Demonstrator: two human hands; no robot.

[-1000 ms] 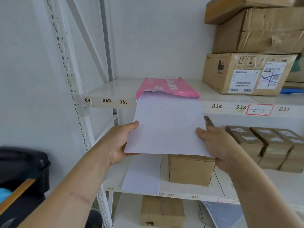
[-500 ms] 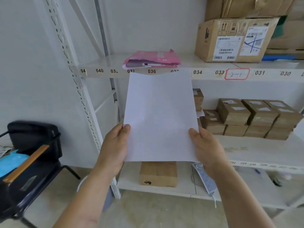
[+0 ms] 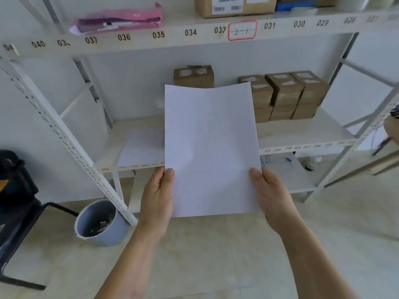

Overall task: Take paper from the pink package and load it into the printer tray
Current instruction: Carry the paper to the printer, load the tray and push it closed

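A stack of white paper point(image 3: 210, 145) is held upright in front of me, away from the shelves. My left hand point(image 3: 158, 199) grips its lower left edge, thumb on the front. My right hand point(image 3: 269, 195) grips the lower right edge the same way. The pink package point(image 3: 121, 19) lies on the upper shelf at the top left, its open end facing me. No printer tray is in view.
A white metal shelf unit point(image 3: 194, 42) with numbered labels fills the view. Several brown cardboard boxes point(image 3: 287, 93) sit on the middle shelf, beside a loose white sheet point(image 3: 142, 147). A grey bin point(image 3: 99, 223) stands on the floor, a black chair point(image 3: 17, 203) at the left.
The paper came fully out of the pink package and moved down and right with both hands. My view dropped and pulled back, so the package now sits at the top of the frame.
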